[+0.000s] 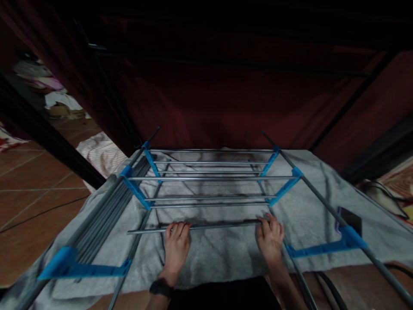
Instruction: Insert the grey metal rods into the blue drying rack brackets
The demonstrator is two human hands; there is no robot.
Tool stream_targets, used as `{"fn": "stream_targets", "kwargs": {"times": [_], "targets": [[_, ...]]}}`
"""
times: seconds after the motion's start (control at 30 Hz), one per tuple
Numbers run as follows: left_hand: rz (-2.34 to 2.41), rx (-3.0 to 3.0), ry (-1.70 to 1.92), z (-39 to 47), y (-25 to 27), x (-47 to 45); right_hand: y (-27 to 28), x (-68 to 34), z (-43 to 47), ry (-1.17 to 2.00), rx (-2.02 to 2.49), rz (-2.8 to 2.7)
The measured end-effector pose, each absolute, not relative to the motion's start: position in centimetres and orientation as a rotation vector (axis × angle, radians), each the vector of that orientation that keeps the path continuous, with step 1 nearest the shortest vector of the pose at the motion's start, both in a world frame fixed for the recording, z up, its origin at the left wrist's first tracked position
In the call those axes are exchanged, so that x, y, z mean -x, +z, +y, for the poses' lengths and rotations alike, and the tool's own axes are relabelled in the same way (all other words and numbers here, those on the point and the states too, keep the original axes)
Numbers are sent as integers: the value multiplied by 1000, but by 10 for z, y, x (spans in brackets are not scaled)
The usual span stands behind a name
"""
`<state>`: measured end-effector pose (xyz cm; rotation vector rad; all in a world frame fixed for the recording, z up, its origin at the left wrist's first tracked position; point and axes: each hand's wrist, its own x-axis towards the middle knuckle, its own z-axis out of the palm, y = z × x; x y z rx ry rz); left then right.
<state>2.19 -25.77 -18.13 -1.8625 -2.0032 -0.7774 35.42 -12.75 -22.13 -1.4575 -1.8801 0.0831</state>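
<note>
A grey metal tube [219,225] lies crosswise low over the blanket, within a half-assembled rack frame [209,178]. Near its left end my left hand [177,241] has its fingers curled over it, leaving a short length sticking out. My right hand [270,237] grips its right end, which the fingers partly cover. Blue plastic brackets join the frame's side poles, among them the near left bracket [87,270] and the near right bracket [325,248]; no crossbars sit between these two. Several crossbars span the brackets farther back.
Several loose tubes [109,215] lie bundled at the left on the grey blanket [226,254]. A dark phone-like object [350,221] rests beside the right pole. Dark red curtain-like fabric [219,107] hangs behind the frame. Tiled floor [38,185] and a cable show at left.
</note>
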Motion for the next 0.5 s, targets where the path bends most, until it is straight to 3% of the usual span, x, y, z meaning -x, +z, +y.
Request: {"fn": "stream_targets", "kwargs": {"times": [0.5], "targets": [[-1967, 1854, -777, -257, -184, -16, -216, -343, -120, 1140, 1188, -699]]}}
